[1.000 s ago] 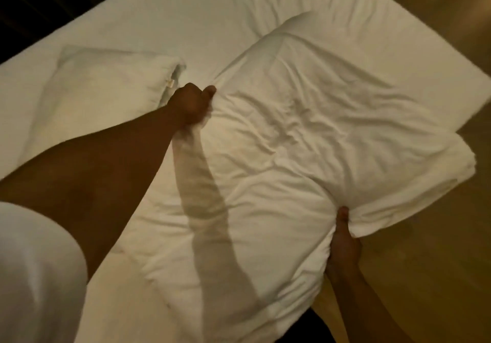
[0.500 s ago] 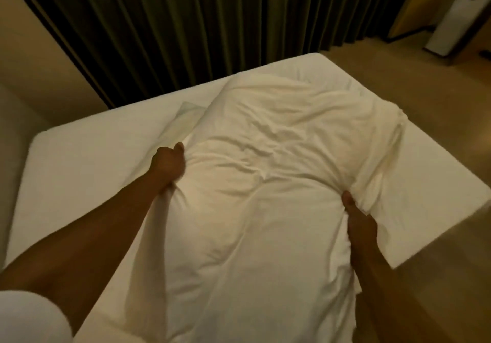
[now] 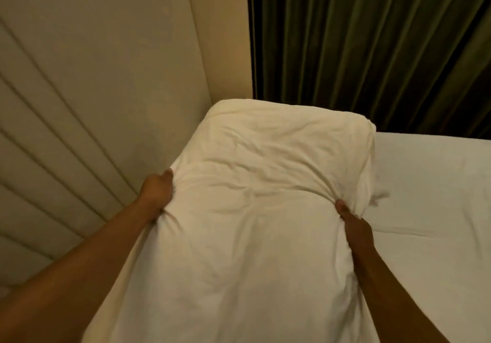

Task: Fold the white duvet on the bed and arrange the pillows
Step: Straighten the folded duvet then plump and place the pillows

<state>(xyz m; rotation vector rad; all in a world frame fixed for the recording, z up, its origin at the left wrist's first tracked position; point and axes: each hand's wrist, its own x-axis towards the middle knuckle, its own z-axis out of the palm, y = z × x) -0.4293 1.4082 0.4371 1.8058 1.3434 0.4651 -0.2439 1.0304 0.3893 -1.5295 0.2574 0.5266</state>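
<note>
Head view. Padded headboard (image 3: 87, 135) fills upper left of frame; dark green curtain (image 3: 372, 50) upper right; bed sheet (image 3: 430, 196) at right.

White duvet (image 3: 260, 209) occupies centre and lower centre, folded bundle, far end near headboard corner.

Handling, judged: soft, bulky, light, no stiffness; sags if unsupported. Grip side edges, gather fabric.

Left hand (image 3: 156, 191) fisted on left edge. Right hand (image 3: 353, 223) pinching right edge, fabric bunched between fingers.

The white duvet (image 3: 252, 223) runs off the bottom edge, its lower part unseen. Fingers of both hands — left (image 3: 156, 191), right (image 3: 356, 225) — sink into cloth folds. A loose flap, perhaps a corner, blurs beside the bed (image 3: 430, 183).
</note>
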